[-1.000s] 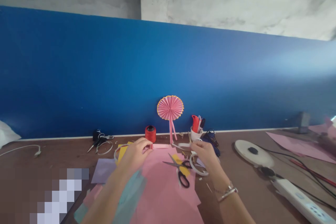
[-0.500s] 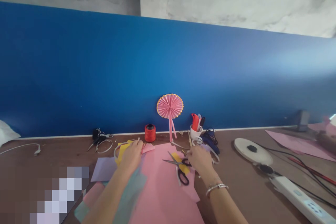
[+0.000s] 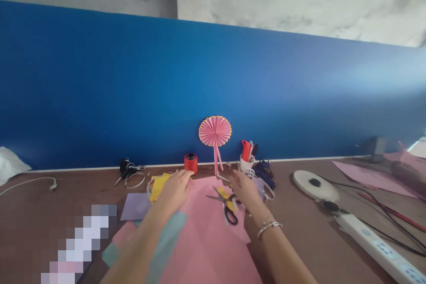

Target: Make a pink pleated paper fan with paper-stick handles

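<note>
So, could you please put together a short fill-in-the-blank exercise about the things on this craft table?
1. The round paper fan standing against the blue wall is mostly ____.
2. The spool of thread to the left of the fan is ____.
3. The bracelet is worn on the person's ____ wrist.
4. The scissors lying on the pink sheet have ____ handles.

Missing words: pink; red; right; black.

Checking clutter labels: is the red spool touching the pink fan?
Apart. Head view shows a clear gap between the red spool and the pink fan, stick included.
</note>
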`<state>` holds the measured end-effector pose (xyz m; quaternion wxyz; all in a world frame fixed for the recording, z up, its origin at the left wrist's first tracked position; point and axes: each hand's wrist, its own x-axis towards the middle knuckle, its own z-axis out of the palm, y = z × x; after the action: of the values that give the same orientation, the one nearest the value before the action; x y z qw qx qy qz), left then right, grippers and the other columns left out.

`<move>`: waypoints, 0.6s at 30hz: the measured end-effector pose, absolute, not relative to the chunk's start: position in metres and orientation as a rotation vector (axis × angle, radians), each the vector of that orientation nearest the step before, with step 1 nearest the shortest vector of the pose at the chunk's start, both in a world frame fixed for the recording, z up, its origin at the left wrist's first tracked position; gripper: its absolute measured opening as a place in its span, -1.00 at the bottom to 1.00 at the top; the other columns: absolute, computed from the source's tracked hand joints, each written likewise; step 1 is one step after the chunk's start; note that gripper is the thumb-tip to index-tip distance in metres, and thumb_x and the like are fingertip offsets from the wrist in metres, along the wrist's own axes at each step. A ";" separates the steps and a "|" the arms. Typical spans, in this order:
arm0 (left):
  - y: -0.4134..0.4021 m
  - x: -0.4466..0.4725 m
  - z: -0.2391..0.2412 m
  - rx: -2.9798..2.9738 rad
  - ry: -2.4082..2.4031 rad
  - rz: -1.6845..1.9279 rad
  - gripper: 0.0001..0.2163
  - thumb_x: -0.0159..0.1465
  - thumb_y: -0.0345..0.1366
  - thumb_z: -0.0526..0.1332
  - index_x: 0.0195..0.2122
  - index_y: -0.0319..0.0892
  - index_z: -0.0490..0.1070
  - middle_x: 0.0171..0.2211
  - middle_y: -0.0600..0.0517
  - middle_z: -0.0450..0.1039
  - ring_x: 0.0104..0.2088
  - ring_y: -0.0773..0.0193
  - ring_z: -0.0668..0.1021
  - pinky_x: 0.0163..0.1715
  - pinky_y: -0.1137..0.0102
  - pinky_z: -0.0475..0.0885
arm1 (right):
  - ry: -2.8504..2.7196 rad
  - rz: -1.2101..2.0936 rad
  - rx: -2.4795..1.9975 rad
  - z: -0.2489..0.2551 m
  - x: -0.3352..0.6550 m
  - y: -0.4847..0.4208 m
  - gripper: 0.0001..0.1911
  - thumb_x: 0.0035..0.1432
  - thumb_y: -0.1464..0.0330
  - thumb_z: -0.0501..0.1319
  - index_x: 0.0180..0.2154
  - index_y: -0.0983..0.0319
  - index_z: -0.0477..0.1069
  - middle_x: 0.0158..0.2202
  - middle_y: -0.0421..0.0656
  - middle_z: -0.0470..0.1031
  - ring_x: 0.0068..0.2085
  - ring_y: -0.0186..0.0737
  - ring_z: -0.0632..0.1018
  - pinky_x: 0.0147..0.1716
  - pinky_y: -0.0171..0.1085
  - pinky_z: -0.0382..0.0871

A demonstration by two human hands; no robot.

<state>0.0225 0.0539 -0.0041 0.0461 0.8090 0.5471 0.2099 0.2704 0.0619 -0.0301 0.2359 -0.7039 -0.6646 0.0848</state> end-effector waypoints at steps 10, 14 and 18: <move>0.071 0.032 0.024 2.193 1.630 1.306 -0.74 0.21 -0.40 0.06 -0.10 -0.16 0.42 -0.23 -0.05 0.56 -0.24 0.20 0.57 -0.24 0.39 0.41 | -2.169 1.398 -1.111 -0.007 0.168 -0.027 -0.29 -0.12 0.45 0.22 0.14 0.16 0.24 -0.19 -0.15 0.55 -0.36 -0.29 0.54 -0.41 -0.40 0.35; 0.079 0.030 0.027 2.077 1.605 1.520 -0.73 0.19 -0.38 0.06 -0.11 -0.16 0.43 -0.34 -0.02 0.57 -0.33 0.23 0.58 -0.28 0.39 0.42 | -1.827 1.664 -0.959 -0.028 0.117 -0.052 -0.32 -0.27 0.57 0.17 0.02 0.20 0.34 -0.23 -0.19 0.53 -0.38 -0.30 0.51 -0.47 -0.41 0.34; 0.082 0.024 0.026 2.007 1.538 1.589 -0.74 0.19 -0.35 0.07 -0.13 -0.16 0.43 -0.34 -0.02 0.57 -0.35 0.25 0.58 -0.28 0.40 0.43 | -1.524 1.821 -1.081 -0.055 0.094 -0.045 -0.80 -0.27 0.53 0.16 -0.47 0.33 0.50 -0.56 -0.23 0.46 -0.53 -0.35 0.44 -0.49 -0.38 0.33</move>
<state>0.0239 0.0819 0.0258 0.0774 0.6700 0.5134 0.5306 0.0935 -0.0448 -0.0548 0.2628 -0.3998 -0.5635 0.6734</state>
